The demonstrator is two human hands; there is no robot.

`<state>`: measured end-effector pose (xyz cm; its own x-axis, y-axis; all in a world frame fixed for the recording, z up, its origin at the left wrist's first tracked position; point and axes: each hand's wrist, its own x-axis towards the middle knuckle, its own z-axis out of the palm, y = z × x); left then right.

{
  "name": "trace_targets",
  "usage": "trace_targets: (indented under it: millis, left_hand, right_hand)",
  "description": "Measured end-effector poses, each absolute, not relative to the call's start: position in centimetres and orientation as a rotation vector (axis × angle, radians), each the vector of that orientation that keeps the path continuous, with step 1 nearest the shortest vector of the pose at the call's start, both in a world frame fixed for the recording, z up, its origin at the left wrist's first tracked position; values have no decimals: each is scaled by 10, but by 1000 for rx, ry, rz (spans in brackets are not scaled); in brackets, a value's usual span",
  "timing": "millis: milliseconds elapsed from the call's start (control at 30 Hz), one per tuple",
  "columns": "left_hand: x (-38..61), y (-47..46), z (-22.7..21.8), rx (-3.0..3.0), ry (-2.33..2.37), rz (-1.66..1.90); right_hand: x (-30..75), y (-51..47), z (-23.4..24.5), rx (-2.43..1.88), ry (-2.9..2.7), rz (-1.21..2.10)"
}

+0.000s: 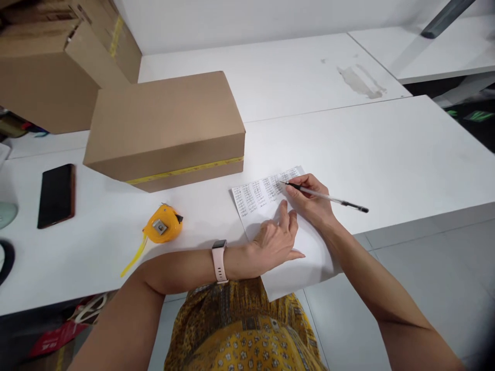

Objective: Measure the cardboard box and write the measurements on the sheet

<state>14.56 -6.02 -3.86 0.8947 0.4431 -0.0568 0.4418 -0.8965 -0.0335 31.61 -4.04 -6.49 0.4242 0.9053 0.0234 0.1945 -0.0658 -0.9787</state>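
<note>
A white sheet of paper lies on the table with columns of small handwriting across its upper part. My right hand grips a pen with a clear barrel and black ends, its tip at the written columns. Resting on the paper is my left hand, fingers stretched out and apart, with nothing in it. A pale pink watch band is on the left wrist. The sheet's lower end hangs over the table's front edge.
A closed cardboard box with yellow tape stands beyond the paper. An orange tape measure and a dark phone lie to the left. An open carton fills the back left of the white table.
</note>
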Motion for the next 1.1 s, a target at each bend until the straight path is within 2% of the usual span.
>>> trace_targets:
  millis: [233, 433, 633, 867, 1100]
  left_hand:
    - [147, -62, -47, -3007, -701, 108]
    - [149, -61, -46, -2986, -723, 142]
    - [145, -57, -35, -2959, -674, 103]
    - [146, -52, -10, -2977, -655, 237]
    - [149, -52, -16, -2979, -665, 251]
  right_hand:
    - [326, -41, -69, -1554, -765, 594]
    - [313, -44, -64, -1552, -961, 759]
    - [315, -46, -67, -1580, -1153, 771]
    - [316, -45, -68, -1557, -1225, 794]
    - [316, -47, -70, -1568, -1238, 797]
